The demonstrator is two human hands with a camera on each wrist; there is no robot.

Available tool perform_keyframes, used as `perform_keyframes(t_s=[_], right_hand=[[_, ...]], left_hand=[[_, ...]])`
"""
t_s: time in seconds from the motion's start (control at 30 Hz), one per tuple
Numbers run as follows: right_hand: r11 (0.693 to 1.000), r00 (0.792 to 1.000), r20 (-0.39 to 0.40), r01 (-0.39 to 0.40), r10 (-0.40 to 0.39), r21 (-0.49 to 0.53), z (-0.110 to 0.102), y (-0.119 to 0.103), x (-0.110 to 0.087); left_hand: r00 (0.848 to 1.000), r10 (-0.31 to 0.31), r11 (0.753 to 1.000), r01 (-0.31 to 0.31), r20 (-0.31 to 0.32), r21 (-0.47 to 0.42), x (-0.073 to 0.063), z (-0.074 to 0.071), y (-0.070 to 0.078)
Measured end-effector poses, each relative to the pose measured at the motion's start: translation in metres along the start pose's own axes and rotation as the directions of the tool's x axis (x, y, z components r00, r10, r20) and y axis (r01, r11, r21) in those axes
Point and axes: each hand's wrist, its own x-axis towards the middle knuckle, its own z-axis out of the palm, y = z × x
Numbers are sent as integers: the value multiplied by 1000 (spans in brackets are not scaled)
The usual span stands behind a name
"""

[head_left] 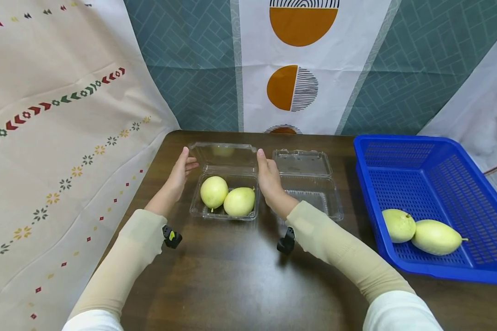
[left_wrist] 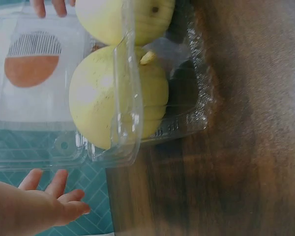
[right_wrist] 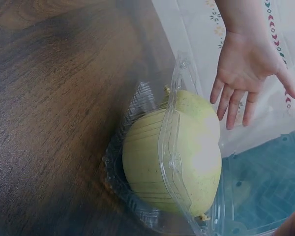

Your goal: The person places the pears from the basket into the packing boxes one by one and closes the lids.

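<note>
A clear plastic clamshell box (head_left: 194, 209) stands on the table with its lid (head_left: 228, 158) raised at the back. Inside lie two pale yellow melons (head_left: 214, 192) (right_wrist: 152, 157), side by side. My left hand (head_left: 178, 177) is held beside the lid's left edge, apart from it, palm inward and fingers spread, as the right wrist view shows (right_wrist: 246, 69). My right hand (head_left: 270, 177) is upright at the lid's right edge, its fingertips close by the plastic. Only its fingers (left_wrist: 48, 7) show at the top of the left wrist view.
A second clear clamshell (head_left: 333, 197) sits open just right of my right hand. At the right stands a blue plastic basket (head_left: 366, 193) holding two more yellow melons (head_left: 436, 236). Patterned cloths (head_left: 186, 69) hang behind and to the left of the brown table (head_left: 232, 276).
</note>
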Motion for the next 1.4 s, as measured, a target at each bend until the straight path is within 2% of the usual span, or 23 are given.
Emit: perform_keyframes(t_s=[0.2,0.37,0.53,0.63,0.87,1.23,1.4], right_hand=[[1000,1000,-2,-20,20,-16,0,-1,-1],[999,999,-15,-30,30,-16,1,1,-2],[999,999,5,-32,32,-9,2,4,-4],[1000,1000,14,-24,24,-1,1,6,-5],[1000,1000,19,-20,20,1,-1,8,-9],[999,999,37,-33,32,5,-2,11,-12],[999,999,43,-31,31,9,-3,14,-13]], left_hand=[[997,42,998,-39,-59,55,-2,3,-2],[995,37,998,-32,-92,56,-4,4,-3],[992,26,998,-18,-121,68,-6,5,-4],[993,16,998,-7,-121,70,-7,5,-5],[997,11,998,-6,-73,65,-7,4,-5],[998,3,999,-5,-62,-41,-12,3,-7],[999,13,999,-15,-46,-51,-13,3,-6]])
